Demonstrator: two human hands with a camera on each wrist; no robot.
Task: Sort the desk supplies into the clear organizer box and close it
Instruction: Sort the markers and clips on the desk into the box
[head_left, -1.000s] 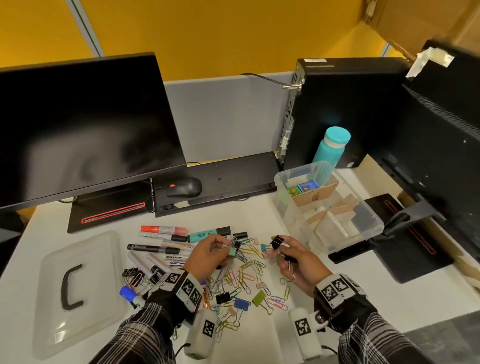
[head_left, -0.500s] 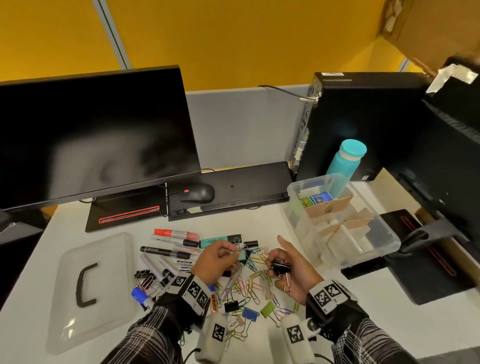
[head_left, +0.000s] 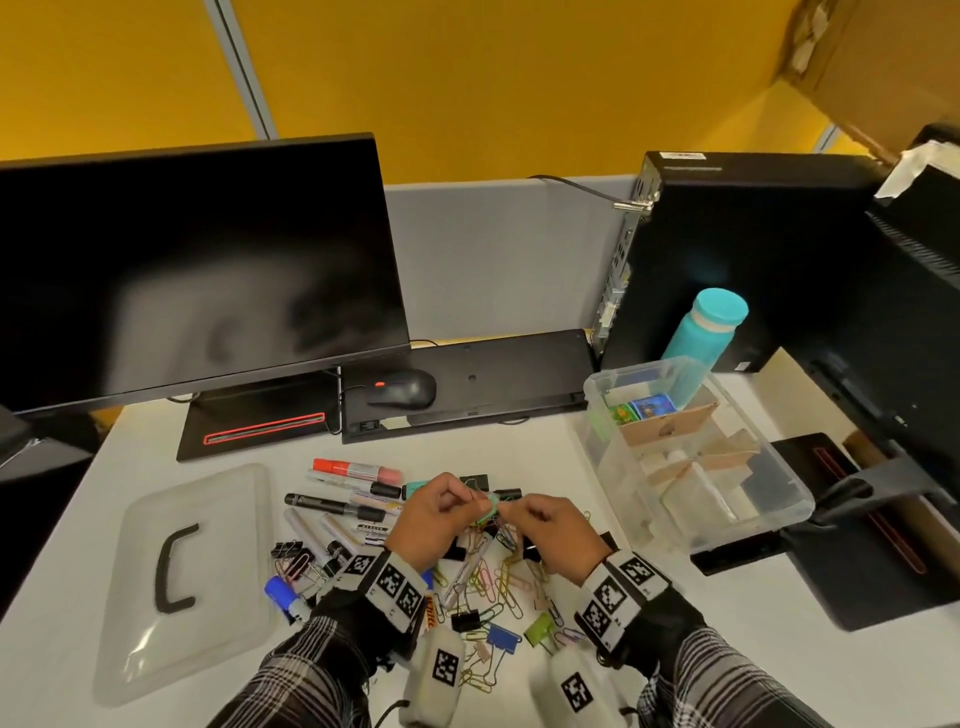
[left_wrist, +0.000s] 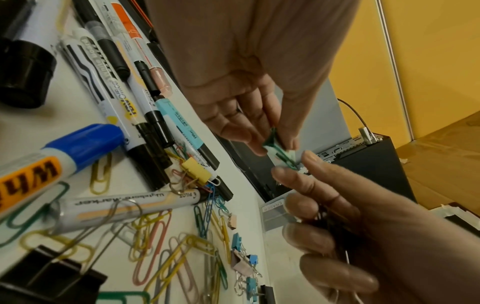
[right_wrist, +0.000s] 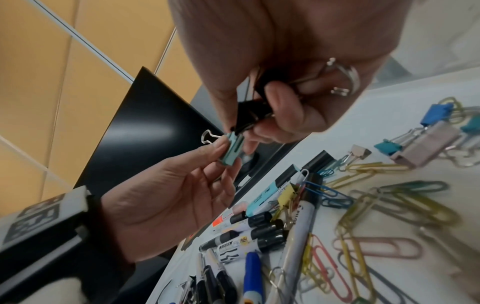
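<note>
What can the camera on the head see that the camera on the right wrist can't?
Only the head view shows the clear organizer box, its clear lid with a black handle and the teal bottle. Only the right wrist view shows black binder clips held in the right hand. Both show the left hand pinching a small mint-green binder clip.

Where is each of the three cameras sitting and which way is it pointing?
Head: worn on the head, looking forward and down at the desk; both hands, wrist bands and plaid sleeves show.
Left wrist: looks along the left hand toward the marker pile; the right hand enters too.
Right wrist: looks along the right hand over paper clips; the left hand shows.
All three share the mint binder clip pinched between the hands.
</note>
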